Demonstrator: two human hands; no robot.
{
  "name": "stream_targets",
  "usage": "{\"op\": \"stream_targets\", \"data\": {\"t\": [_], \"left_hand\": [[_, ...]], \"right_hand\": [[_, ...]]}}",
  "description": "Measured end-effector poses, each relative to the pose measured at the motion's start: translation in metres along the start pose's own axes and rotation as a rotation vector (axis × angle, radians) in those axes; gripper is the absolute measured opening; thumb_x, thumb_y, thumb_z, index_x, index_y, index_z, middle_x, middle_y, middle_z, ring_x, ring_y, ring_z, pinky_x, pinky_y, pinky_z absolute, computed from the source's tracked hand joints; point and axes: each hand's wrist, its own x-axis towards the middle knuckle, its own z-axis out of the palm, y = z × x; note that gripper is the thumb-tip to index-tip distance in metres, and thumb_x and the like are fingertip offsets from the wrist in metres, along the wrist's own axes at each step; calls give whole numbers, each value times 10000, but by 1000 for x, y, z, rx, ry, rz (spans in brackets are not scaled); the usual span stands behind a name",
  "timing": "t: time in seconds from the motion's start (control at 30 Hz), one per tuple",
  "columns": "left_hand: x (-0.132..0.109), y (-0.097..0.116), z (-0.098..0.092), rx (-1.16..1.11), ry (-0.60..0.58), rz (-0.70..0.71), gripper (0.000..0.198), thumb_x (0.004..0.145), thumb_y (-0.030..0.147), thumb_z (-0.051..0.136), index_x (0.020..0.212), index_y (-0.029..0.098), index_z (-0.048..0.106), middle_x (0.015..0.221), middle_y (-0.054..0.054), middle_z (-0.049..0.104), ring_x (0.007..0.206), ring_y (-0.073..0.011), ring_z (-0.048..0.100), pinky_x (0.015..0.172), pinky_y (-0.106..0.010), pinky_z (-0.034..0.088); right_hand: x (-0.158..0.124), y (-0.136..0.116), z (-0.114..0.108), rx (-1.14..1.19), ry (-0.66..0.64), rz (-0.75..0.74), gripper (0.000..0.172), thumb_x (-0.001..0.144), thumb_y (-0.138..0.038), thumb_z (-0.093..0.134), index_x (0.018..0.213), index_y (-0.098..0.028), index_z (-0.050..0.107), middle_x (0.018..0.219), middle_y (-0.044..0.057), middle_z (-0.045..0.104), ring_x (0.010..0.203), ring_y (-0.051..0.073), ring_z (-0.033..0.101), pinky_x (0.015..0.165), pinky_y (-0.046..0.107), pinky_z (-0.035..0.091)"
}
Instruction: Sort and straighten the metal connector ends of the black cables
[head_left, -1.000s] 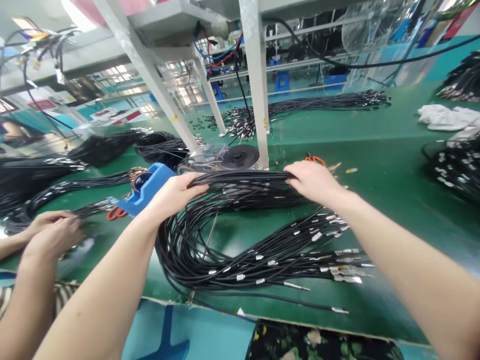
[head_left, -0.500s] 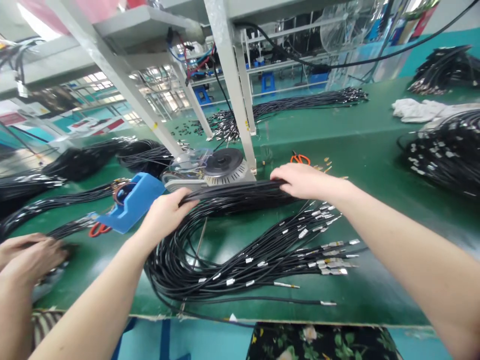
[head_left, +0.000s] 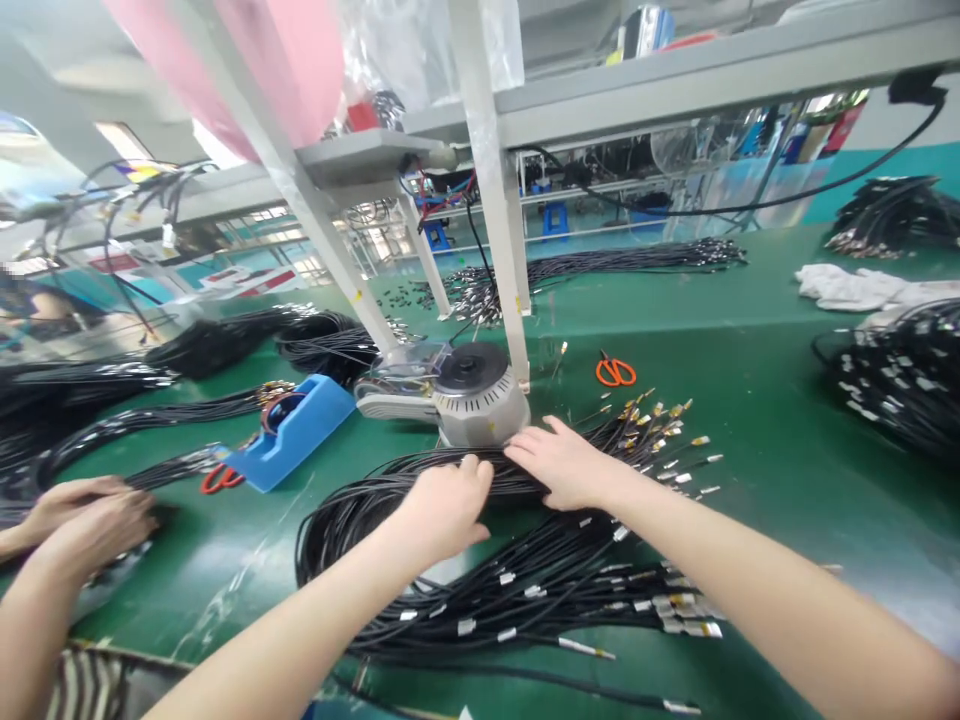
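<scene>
A looped bundle of thin black cables (head_left: 420,560) with metal connector ends lies on the green table (head_left: 757,420) in front of me. My left hand (head_left: 444,508) rests on top of the bundle's upper strand, fingers curled over it. My right hand (head_left: 564,464) presses down on the same strand just to the right, fingers stretched out flat. Both hands sit close together, right in front of a grey tape dispenser machine (head_left: 465,396). Gold-tipped cable ends (head_left: 660,420) fan out to the right of my right hand.
A co-worker's two hands (head_left: 82,515) work on cables at the left edge. A blue tape holder (head_left: 296,430), orange scissors (head_left: 615,372), white shelf posts (head_left: 495,200), a white cloth (head_left: 862,285) and more black cable piles (head_left: 900,375) lie around.
My hands have drawn together from a wide spread to the middle of the strand. My right hand has let go its grip and flattened. The view has tilted up.
</scene>
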Motion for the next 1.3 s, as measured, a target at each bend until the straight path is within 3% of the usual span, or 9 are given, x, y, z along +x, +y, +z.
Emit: {"op": "stream_targets", "data": {"t": [0.13, 0.27, 0.43, 0.53, 0.63, 0.8, 1.1, 1.2, 1.3], "left_hand": [[15, 9, 25, 39, 64, -113, 526, 755, 243, 565, 1240, 158, 380, 958, -93, 559, 673, -197, 585, 538, -299, 458], [13, 14, 49, 49, 225, -124, 576, 746, 115, 498, 1294, 191, 341, 1151, -104, 501, 943, -238, 508, 686, -333, 456], [15, 19, 61, 14, 311, -111, 516, 767, 128, 468, 1274, 189, 392, 1204, -91, 483, 947, -246, 468, 749, -382, 422], [16, 20, 65, 15, 331, -67, 470, 770, 82, 442, 1222, 213, 452, 1169, -79, 505, 920, -234, 476, 739, -372, 416], [14, 21, 65, -12, 326, -12, 398, 763, 59, 445, 1121, 215, 522, 1127, -67, 526, 882, -214, 486, 732, -353, 417], [8, 26, 60, -63, 292, 62, 261, 780, 75, 451, 987, 189, 560, 1102, -57, 542, 864, -194, 492, 735, -338, 415], [11, 27, 64, -58, 372, 83, 216, 799, 132, 480, 1001, 159, 552, 1246, -86, 482, 1055, -234, 444, 828, -364, 370], [9, 28, 62, -73, 361, 79, 128, 831, 146, 449, 920, 143, 540, 1013, -89, 582, 900, -216, 512, 721, -345, 397], [8, 28, 59, -94, 342, 59, 66, 824, 136, 450, 832, 143, 514, 747, -53, 563, 696, -193, 517, 612, -329, 387]], "right_hand": [[-15, 2, 10, -164, 11, 171, 290, 654, -247, 626, 902, -105, 582, 851, 101, 577, 864, 249, 512, 923, 440, 276], [-37, 4, 12, -191, 47, 192, 177, 667, -222, 610, 807, -112, 610, 874, 117, 563, 910, 274, 488, 888, 433, 319], [-44, 23, 0, 143, -31, 199, 251, 747, -365, 580, 880, -154, 606, 857, 78, 589, 803, 222, 535, 709, 327, 433], [-38, 37, 2, 296, 34, 160, 241, 858, -180, 401, 1001, -180, 595, 949, 54, 611, 871, 172, 548, 790, 286, 419], [-23, 44, 11, 256, 39, 126, 372, 786, 0, 356, 981, -175, 620, 1002, 40, 625, 955, 148, 528, 843, 262, 380], [-5, 46, 16, 35, -58, 218, 224, 793, -94, 433, 777, -147, 650, 858, 84, 640, 924, 211, 516, 739, 303, 369], [9, 41, -6, 33, -249, 219, 113, 736, -185, 547, 678, -174, 643, 700, 42, 643, 631, 168, 590, 539, 232, 362], [18, 35, -30, 13, -243, 181, 130, 768, -151, 503, 718, -166, 623, 801, 59, 641, 691, 165, 599, 560, 223, 374], [31, 25, -78, 46, -121, 189, 202, 859, -177, 384, 779, -184, 569, 775, 30, 636, 678, 145, 588, 560, 214, 382]]}}
